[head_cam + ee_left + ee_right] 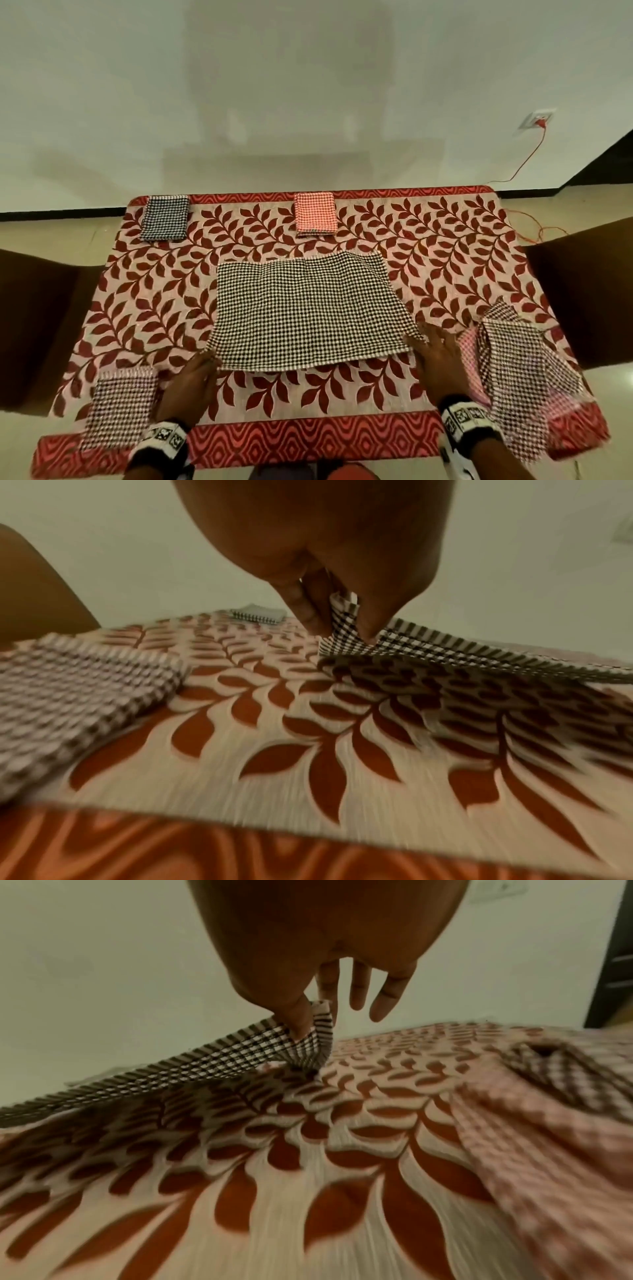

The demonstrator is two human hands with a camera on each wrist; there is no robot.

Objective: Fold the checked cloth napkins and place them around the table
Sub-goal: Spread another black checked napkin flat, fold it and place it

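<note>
In the centre of the head view a black-and-white checked napkin [308,308] lies spread on the leaf-patterned tablecloth [445,246], its near edge lifted off the cloth. The left hand [191,387] pinches the napkin's lower left corner between thumb and fingers [301,601], and the right hand [436,359] pinches the lower right corner between thumb and forefinger while its other three fingers [387,999] hang straight and spread. Three folded napkins are set out: a dark checked one [165,217] at the upper left of the table, a red checked one [315,214] at the upper middle, and a brown checked one [120,407] at the lower left, just beside the left wrist. At the lower right lies a loose heap of unfolded napkins [520,373], brown checks over pink checks; how many it holds cannot be told. Each wrist bears one band with black-and-white markers, two in all. On the wall at the upper right sits one socket [537,118] with a red cable [524,161] running down behind the table.
</note>
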